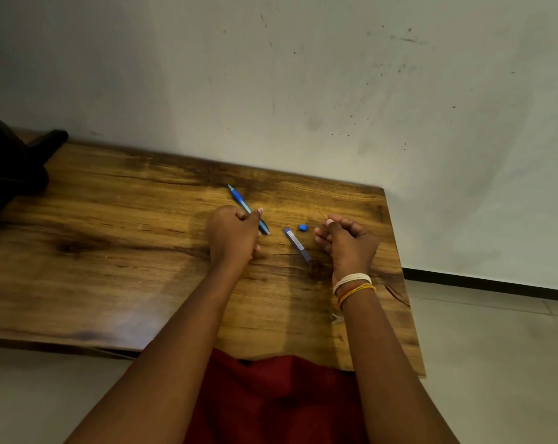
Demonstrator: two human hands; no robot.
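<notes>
Tabletop [111,251] mid frame: left hand [232,235] fingers clenched round blue pencil [239,198], centre; lead case [297,244], cap [302,227] lie between hands; right hand [348,241] fingers pinch thin lead [321,215]. I'd line up pencil end with lead, feed straight, light pressure or it snaps
</notes>
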